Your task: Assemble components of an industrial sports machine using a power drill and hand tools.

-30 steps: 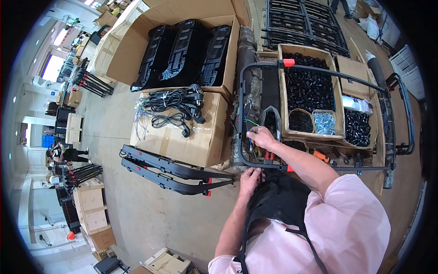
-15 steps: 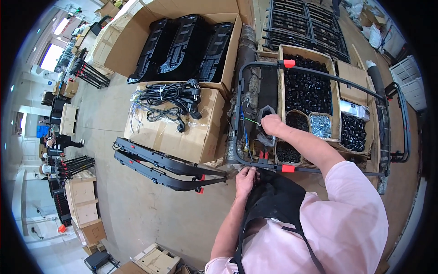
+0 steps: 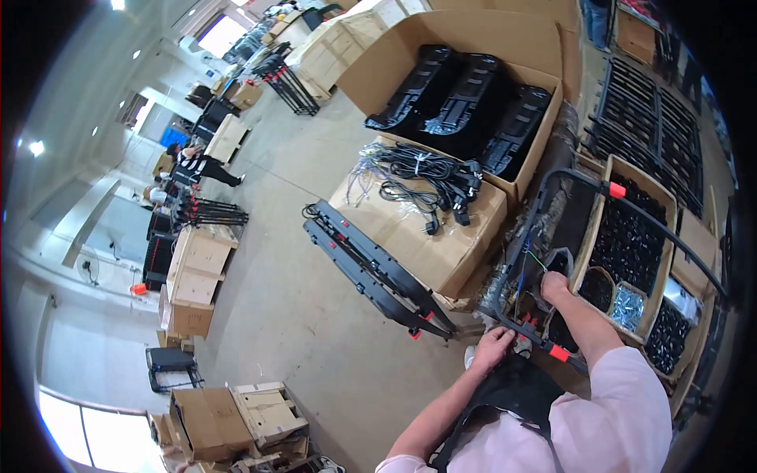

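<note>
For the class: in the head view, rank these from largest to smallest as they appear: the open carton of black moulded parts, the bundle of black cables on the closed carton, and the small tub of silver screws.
1. Open carton of black moulded parts
2. Bundle of black cables
3. Small tub of silver screws

The fisheye bends and shrinks things toward its rim, but the gaps here look too wide to change the order.

cardboard boxes (image 3: 441, 236) on concrete floor (image 3: 292, 315)

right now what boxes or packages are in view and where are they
Open brown carton, top centre, holding long black moulded parts.
Closed brown carton, centre, with black cables on top.
Brown tray box, right, beyond the right hand, filled with small black parts.
Tan cartons, left on the floor.
Flattened boxes, lower left.
Left hand rests on a black frame.
</note>
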A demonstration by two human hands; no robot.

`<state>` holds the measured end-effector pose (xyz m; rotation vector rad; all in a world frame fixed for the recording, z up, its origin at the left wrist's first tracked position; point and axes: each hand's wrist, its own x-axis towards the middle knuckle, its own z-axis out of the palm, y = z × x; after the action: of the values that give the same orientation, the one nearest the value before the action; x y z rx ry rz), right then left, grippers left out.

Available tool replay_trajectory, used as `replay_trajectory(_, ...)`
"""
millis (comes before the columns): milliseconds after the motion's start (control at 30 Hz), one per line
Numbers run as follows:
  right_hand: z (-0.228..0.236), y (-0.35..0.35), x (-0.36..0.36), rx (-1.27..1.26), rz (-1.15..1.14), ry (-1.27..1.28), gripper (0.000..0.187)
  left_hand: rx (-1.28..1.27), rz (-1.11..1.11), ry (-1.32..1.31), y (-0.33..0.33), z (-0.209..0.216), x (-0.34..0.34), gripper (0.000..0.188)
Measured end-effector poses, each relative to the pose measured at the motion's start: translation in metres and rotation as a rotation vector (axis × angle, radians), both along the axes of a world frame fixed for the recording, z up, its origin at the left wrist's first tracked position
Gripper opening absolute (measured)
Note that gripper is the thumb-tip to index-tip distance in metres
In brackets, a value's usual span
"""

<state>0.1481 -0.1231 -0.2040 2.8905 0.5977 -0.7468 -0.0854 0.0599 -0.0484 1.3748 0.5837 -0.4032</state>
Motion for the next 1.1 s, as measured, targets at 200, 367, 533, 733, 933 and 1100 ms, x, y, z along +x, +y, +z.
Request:
replay_trajectory(200, 0.055, 0.010, 0.004, 0.165, 0.032, -0.092, 0.021, 0.042, -0.011, 0.017, 0.007, -0.001, 0.001, 0.025)
replay_trajectory(367, 0.095, 0.003, -0.006, 0.333, -0.193, -0.140, 0.022, 0.076, -0.121, -0.064, 0.011, -0.018, 0.001, 0.035)
replay_trajectory(533, 0.176, 0.010, -0.038, 0.537, -0.332, -0.008, 0.028, 0.036, -0.149, -0.013, 0.013, 0.009, 0.002, 0.031)
replay_trajectory(733, 0.174, 0.001, -0.071, 1.006, -0.690, 0.167, 0.017, -0.030, -0.146, -0.051, 0.015, 0.007, 0.003, 0.028)
replay_trajectory(933, 0.220, -0.002, -0.123, 1.313, -0.853, 0.122, 0.020, -0.030, -0.155, -0.080, 0.023, -0.005, 0.004, 0.028)
replay_trajectory(1100, 0.243, -0.026, -0.185, 1.555, -1.056, 0.225, 0.024, -0.119, -0.163, -0.072, 0.016, -0.007, 0.004, 0.030)
